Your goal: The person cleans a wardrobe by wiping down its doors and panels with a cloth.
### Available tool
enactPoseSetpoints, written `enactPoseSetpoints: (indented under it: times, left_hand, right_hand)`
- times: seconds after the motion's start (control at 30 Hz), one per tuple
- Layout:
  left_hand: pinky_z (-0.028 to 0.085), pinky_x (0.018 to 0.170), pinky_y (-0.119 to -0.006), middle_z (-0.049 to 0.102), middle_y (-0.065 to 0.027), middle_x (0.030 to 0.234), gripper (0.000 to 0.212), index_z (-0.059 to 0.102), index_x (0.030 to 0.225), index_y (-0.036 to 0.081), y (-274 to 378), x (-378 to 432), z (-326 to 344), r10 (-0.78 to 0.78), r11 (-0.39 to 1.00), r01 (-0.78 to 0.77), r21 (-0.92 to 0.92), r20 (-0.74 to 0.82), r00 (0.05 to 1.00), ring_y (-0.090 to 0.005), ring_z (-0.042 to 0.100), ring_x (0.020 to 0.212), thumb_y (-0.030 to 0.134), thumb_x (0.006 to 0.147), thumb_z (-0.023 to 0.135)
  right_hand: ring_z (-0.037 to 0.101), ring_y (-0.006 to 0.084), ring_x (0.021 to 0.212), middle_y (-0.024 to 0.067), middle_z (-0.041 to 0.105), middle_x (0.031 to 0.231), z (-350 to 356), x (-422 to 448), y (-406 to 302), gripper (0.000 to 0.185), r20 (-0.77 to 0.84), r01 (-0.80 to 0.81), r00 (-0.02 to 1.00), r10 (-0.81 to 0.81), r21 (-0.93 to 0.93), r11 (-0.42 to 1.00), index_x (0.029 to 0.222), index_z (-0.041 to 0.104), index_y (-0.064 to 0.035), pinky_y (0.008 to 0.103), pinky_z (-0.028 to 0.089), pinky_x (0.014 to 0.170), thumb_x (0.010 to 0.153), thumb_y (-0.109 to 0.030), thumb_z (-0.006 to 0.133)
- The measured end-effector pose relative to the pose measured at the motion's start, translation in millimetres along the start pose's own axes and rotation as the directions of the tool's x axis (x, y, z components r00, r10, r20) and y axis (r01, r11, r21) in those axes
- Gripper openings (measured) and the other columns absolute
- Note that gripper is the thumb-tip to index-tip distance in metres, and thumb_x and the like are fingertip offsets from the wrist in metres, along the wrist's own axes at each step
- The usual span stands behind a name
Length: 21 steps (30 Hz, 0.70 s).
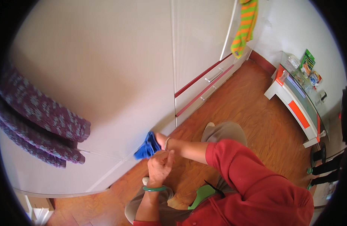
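Note:
A blue cloth [147, 147] covers the fingers of my right hand [161, 139], close to the pale wardrobe front [128, 93]. It is bunched and somewhat blurred. A thin silver-coloured bracelet [166, 144] circles my right wrist. My left hand [160, 166] has its fingers curled and overlaps the view just below that wrist. Whether it pinches part of the cloth or holds nothing cannot be seen. On my left wrist sits a green bangle [154, 188].
Purple patterned fabric [49, 113] hangs at the left, a striped sock-like item [244, 25] at the top. Drawers with handles [214, 75] line the wardrobe's base. A glass-topped stand [299, 104] carries packets. Someone's legs [326, 172] show at the right. Beneath me is a green seat [201, 195].

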<state>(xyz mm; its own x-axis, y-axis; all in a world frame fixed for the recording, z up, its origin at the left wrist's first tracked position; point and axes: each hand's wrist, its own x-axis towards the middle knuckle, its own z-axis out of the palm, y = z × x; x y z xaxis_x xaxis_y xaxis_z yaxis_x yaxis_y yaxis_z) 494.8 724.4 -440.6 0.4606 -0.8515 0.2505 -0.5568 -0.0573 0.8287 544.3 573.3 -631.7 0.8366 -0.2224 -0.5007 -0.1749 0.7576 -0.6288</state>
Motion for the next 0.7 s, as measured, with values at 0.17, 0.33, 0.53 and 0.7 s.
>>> enactPoseSetpoints:
  times: [0.17, 0.33, 0.53, 0.7]
  left_hand:
    - [0.046, 0.064, -0.027, 0.063, -0.0061, 0.071, 0.023, 0.065, 0.072, 0.002, -10, -6, -26, -0.051, 0.945, 0.085, -0.317, 0.113, 0.992, -0.0144, 0.059, 0.068, 0.015, 0.089, 0.056]
    - [0.047, 0.082, -0.032, 0.065, -0.0099, 0.084, 0.009, 0.065, 0.086, -0.001, -24, -4, -2, 0.398, 0.916, -0.377, -0.139, 0.426, 0.812, -0.0217, 0.06, 0.085, 0.005, 0.082, 0.059]
    - [0.045, 0.087, -0.037, 0.061, -0.0145, 0.106, 0.021, 0.063, 0.101, 0.006, -40, -35, 71, 0.116, 0.992, -0.05, -0.116, 0.674, 0.729, -0.0279, 0.058, 0.096, 0.013, 0.082, 0.058]
    - [0.046, 0.085, -0.037, 0.061, -0.0134, 0.104, 0.02, 0.062, 0.1, 0.006, 24, -33, 77, 0.489, 0.86, -0.395, -0.323, 0.741, 0.459, -0.0301, 0.058, 0.096, 0.013, 0.081, 0.061]
  right_hand:
    - [0.054, 0.0091, 0.071, 0.0001, 0.06, 0.077, 80, -133, -72, 0.025, 0.132, 0.069, 0.989, -0.062, -0.051, 0.996, 0.081, 0.063, -0.0087, 0.0266, 0.044, 0.068, 0.091, -0.025, 0.046]
    - [0.059, 0.0137, 0.073, 0.0111, 0.066, 0.079, 24, -177, -100, 0.032, 0.354, 0.497, 0.867, -0.35, -0.6, 0.626, 0.083, 0.063, 0.0004, 0.0308, 0.046, 0.067, 0.088, -0.026, 0.047]
    - [0.058, 0.0284, 0.097, 0.0202, 0.062, 0.105, 35, -242, -63, 0.061, 0.416, 0.384, 0.901, 0.119, -0.896, 0.223, 0.111, 0.06, -0.0007, 0.0356, 0.045, 0.084, 0.091, -0.055, 0.039]
    - [0.059, 0.0272, 0.096, 0.0183, 0.063, 0.104, -31, -219, -32, 0.054, 0.612, 0.577, 0.784, 0.106, -0.781, 0.24, 0.114, 0.059, -0.0016, 0.0348, 0.044, 0.084, 0.094, -0.047, 0.037]
